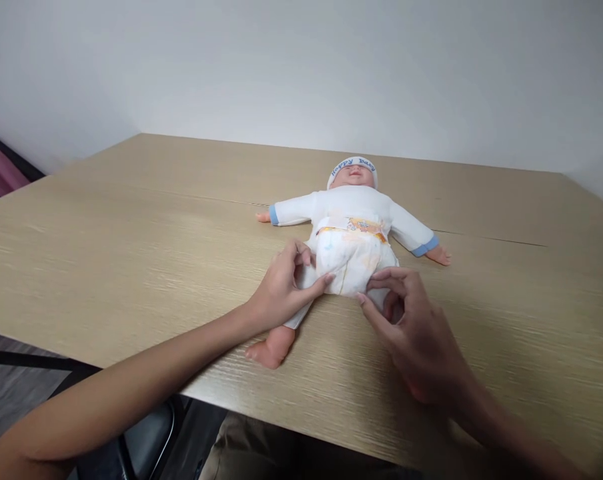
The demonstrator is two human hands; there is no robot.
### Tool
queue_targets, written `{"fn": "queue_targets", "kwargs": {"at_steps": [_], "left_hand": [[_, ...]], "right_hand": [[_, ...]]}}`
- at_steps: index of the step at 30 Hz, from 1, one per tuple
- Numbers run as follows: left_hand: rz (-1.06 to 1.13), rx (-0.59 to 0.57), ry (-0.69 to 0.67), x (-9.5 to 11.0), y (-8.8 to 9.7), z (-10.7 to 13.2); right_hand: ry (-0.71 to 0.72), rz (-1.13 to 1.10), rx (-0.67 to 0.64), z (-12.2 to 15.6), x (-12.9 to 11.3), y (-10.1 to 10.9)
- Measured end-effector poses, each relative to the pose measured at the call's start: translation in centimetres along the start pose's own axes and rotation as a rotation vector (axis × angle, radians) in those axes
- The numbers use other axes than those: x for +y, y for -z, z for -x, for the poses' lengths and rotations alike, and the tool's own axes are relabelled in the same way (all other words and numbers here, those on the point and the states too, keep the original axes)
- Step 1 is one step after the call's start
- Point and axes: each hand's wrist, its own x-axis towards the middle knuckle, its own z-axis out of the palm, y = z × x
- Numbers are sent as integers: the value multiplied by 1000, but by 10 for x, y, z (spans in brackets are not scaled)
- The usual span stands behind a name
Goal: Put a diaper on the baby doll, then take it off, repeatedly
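A baby doll (354, 200) in a white outfit with blue cuffs lies on its back on the table, its head toward the wall and its arms spread. Around its hips sits a white diaper (349, 257) with an orange printed waistband. My left hand (286, 283) pinches the diaper's edge at the leg on the left, thumb on the front. At the other leg opening, my right hand (406, 313) has thumb and fingers closed on the diaper's lower edge. One bare foot (274, 348) shows below my left wrist; the other leg is mostly behind my right hand.
The wooden table (131, 247) reaches back to a pale wall (281, 67), with a seam running across it. A dark chair (149, 433) stands under the front edge at the left. Pink fabric (1, 167) shows at the far left.
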Motion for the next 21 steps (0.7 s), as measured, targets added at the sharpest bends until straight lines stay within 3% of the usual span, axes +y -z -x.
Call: {"fn": "queue_targets", "kwargs": {"at_steps": [4,9,17,19,21], "left_hand": [[106,51,80,-6,-6,-1],[164,62,162,-10,-9,0],[-117,-46,73,2,1,1],[-109,-84,86,3,2,-2],[31,-144,146,3,3,-5]], "right_hand": [[-20,-8,38,-8,5,11],[20,6,-16,-15,8,18],[135,65,-13,-10,5,14],[130,68,-25,-9,6,13],[90,60,-36,-9,7,12]]}}
